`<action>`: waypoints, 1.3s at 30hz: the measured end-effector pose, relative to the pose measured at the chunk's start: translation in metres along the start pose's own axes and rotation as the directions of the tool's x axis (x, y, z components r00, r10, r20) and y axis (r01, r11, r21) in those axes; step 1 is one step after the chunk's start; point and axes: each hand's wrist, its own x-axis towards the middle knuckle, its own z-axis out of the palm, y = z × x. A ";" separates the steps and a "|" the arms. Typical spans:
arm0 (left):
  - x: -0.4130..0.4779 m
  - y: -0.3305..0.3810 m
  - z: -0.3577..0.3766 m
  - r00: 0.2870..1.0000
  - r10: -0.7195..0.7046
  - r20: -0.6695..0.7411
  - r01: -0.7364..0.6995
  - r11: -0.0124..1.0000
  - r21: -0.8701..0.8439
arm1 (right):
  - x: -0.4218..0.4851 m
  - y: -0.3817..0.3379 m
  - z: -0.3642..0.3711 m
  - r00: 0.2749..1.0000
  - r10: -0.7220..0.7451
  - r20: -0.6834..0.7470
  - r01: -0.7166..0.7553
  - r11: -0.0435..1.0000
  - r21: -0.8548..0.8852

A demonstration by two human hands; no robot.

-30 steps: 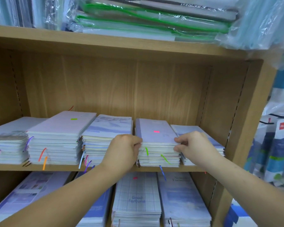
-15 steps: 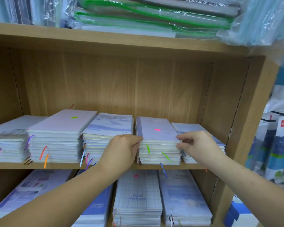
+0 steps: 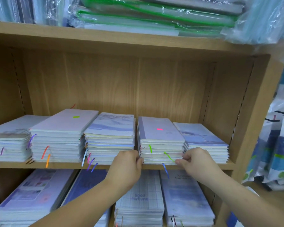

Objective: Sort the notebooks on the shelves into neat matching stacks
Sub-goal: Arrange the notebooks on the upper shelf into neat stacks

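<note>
Several stacks of pale notebooks lie side by side on the middle wooden shelf (image 3: 195, 167). The stack with a pink mark on its lilac top cover (image 3: 159, 138) stands second from the right. My left hand (image 3: 126, 167) grips the lower left front corner of that stack, fingers curled at its edge. My right hand (image 3: 195, 163) pinches its lower right front corner, between it and the blue-covered stack (image 3: 203, 138) at the far right. Left of my left hand sits a stack with a blue landscape cover (image 3: 111, 126). Coloured ribbon bookmarks hang from the stacks' fronts.
Two more white stacks (image 3: 62, 128) fill the shelf's left part. The shelf below holds stacks, one marked "Good Fortune" (image 3: 140, 197). Plastic-wrapped folders with green edges (image 3: 154, 15) lie on the top shelf. The shelf's right side panel (image 3: 256, 112) stands close; hanging packets (image 3: 280, 145) lie beyond.
Both hands have slid down from the upper part of the pink-marked stack to its bottom front corners. The view has shifted slightly.
</note>
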 end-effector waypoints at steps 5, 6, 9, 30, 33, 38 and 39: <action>-0.003 -0.002 0.001 1.000 0.021 0.018 -0.020 0.999 -0.050 | -0.006 -0.004 -0.003 1.000 0.022 0.018 -0.021 0.998 -0.066; -0.005 -0.004 -0.003 0.999 0.029 0.039 -0.027 0.998 -0.053 | -0.010 -0.009 -0.008 0.999 0.026 0.031 -0.022 0.991 -0.130; -0.020 -0.015 -0.025 0.994 0.066 0.083 -0.058 0.994 -0.095 | -0.030 -0.047 -0.029 0.997 -0.004 0.077 0.041 0.875 -0.483; -0.066 -0.233 -0.194 0.935 -0.353 -0.043 0.343 0.927 -0.153 | -0.036 -0.283 0.122 0.937 -0.155 0.312 0.164 0.986 -0.003; -0.054 -0.237 -0.189 0.939 -0.344 0.027 0.344 0.929 -0.135 | -0.036 -0.284 0.138 0.939 -0.110 0.327 0.108 0.994 0.023; -0.043 -0.232 -0.181 0.952 -0.307 -0.007 0.307 0.952 -0.004 | -0.038 -0.283 0.152 0.968 -0.094 0.234 0.034 0.968 0.247; -0.043 -0.231 -0.179 0.955 -0.295 -0.016 0.296 0.955 0.007 | -0.039 -0.283 0.153 0.973 -0.093 0.213 0.029 0.957 0.288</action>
